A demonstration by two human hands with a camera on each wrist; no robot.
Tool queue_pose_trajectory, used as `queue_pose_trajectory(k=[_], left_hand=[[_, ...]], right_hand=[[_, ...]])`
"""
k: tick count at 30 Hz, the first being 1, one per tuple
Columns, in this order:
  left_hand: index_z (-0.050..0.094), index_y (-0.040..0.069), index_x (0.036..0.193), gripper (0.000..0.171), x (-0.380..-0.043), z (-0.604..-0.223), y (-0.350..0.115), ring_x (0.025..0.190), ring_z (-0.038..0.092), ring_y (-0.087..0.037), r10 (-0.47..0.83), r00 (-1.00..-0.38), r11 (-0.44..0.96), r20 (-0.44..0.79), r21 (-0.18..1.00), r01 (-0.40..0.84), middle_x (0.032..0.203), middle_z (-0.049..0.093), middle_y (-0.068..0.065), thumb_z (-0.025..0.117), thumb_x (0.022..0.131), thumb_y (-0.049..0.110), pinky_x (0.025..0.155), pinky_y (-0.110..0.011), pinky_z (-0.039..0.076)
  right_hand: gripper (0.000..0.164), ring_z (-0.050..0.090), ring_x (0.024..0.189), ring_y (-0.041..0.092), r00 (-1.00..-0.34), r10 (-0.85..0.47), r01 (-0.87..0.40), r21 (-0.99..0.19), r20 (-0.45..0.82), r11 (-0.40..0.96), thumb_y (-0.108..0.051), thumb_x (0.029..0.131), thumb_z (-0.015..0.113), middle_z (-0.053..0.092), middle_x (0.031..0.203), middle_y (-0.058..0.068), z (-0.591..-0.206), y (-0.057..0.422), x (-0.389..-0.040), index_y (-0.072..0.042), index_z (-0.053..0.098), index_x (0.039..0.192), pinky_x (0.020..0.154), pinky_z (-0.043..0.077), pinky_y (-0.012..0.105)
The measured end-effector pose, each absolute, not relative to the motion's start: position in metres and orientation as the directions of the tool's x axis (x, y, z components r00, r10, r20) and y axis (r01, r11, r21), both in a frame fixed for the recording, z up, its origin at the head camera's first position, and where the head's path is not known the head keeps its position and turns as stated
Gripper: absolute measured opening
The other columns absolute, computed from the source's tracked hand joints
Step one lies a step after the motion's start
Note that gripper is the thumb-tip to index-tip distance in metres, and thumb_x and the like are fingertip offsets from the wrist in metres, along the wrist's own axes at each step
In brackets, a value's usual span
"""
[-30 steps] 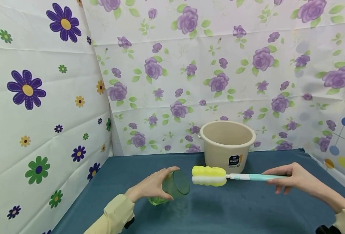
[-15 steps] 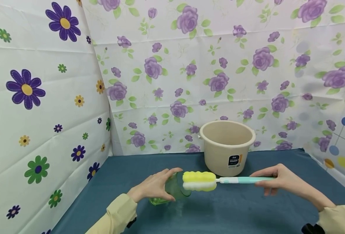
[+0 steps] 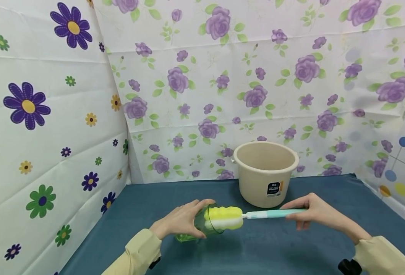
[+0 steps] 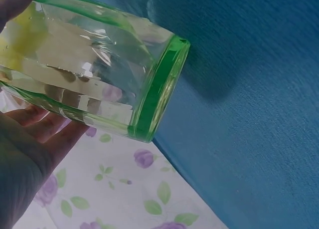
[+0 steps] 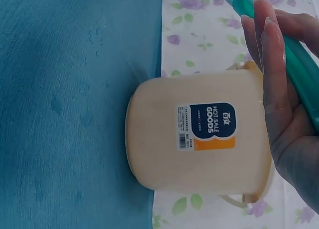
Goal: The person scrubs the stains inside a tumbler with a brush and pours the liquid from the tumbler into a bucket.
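My left hand grips a clear green glass cup tipped on its side, its mouth facing right in the head view. The cup's thick green base shows in the left wrist view, held off the cloth. In my right hand is the white and teal handle of a sponge bottle brush, pinched between thumb and fingers. The yellow and white sponge head is partly inside the cup's mouth; its right part sticks out. Through the glass wall, a yellow blur appears in the left wrist view.
A beige bucket with a dark label stands behind the hands, near the back edge of the blue cloth. Flower-printed sheets hang at the back and left. Water drops dot the cloth in the right wrist view.
My right hand has moved left with the bottle brush, and its sponge head has gone from outside the cup to partly inside. The left hand and cup have barely moved.
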State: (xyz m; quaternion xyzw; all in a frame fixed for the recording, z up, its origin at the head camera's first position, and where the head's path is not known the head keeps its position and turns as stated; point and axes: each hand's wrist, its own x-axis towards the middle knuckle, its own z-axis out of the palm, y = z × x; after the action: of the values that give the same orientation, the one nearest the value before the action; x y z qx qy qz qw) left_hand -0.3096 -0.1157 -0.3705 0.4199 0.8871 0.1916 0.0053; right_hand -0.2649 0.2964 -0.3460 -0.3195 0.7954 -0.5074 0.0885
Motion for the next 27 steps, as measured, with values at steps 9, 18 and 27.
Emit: queue_pose_trajectory(k=[9, 18, 27], left_hand=[[0.024, 0.039, 0.14, 0.091, -0.308, -0.37, -0.114, 0.068, 0.046, -0.012, 0.744, -0.653, 0.579, 0.143, 0.35, 0.736, 0.106, 0.047, 0.002, 0.078, 0.067, 0.043, 0.042, -0.026, 0.035], [0.024, 0.039, 0.14, 0.091, -0.308, -0.37, -0.114, 0.067, 0.046, -0.012, 0.746, -0.65, 0.582, 0.145, 0.335, 0.741, 0.106, 0.047, 0.001, 0.078, 0.067, 0.043, 0.044, -0.026, 0.036], [0.025, 0.039, 0.139, 0.09, -0.308, -0.37, -0.112, 0.069, 0.046, -0.011, 0.744, -0.653, 0.589, 0.139, 0.324, 0.74, 0.103, 0.047, 0.001, 0.077, 0.067, 0.045, 0.048, -0.026, 0.038]], right_hand=[[0.026, 0.061, 0.055, 0.031, -0.765, -0.617, -0.429, -0.86, 0.182, 0.278, -0.008, 0.087, 0.06, 0.065, 0.074, 0.015, -0.351, 0.288, -0.272, -0.001, 0.064, 0.112, 0.048, 0.047, 0.046], [0.027, 0.061, 0.055, 0.03, -0.767, -0.621, -0.392, -0.883, 0.159, 0.258, -0.007, 0.087, 0.06, 0.065, 0.08, 0.018, -0.352, 0.285, -0.273, 0.001, 0.063, 0.112, 0.048, 0.046, 0.047], [0.026, 0.061, 0.055, 0.029, -0.759, -0.628, -0.406, -0.879, 0.171, 0.251, -0.007, 0.087, 0.06, 0.065, 0.079, 0.017, -0.352, 0.277, -0.273, 0.003, 0.062, 0.112, 0.048, 0.047, 0.047]])
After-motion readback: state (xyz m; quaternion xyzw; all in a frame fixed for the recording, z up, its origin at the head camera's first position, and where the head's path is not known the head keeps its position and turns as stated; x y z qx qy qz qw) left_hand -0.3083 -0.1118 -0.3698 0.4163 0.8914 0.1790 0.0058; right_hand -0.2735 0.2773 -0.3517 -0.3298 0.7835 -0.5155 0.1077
